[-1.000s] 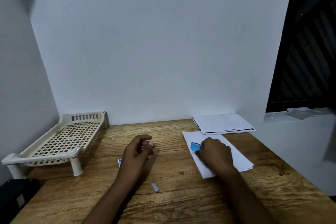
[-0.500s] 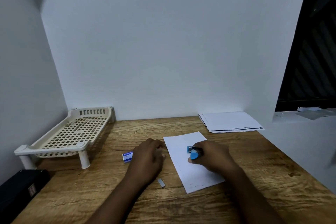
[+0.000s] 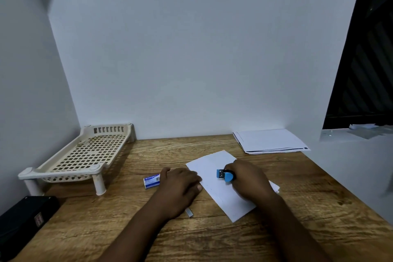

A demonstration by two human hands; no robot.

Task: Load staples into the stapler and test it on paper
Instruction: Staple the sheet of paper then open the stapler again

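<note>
The right hand (image 3: 247, 181) has its grip closed around the small blue stapler (image 3: 225, 175), which sits on the white sheet of paper (image 3: 214, 178) on the wooden counter (image 3: 297, 208). The left hand (image 3: 180, 187) lies flat, fingers loosely together, on the sheet's left edge. A strip of staples (image 3: 189, 212) lies beside the left wrist, and the staple box (image 3: 152, 181) is just left of that hand.

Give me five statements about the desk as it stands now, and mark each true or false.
1. The right hand holds the blue stapler over the loose sheet of paper. True.
2. The left hand holds the staple box. False: the staple box lies on the table, beside that hand.
3. A strip of staples lies on the table near the left wrist. True.
4. The plastic rack holds paper. False: the plastic rack is empty.
5. A stack of papers lies by the wall. True.
</note>
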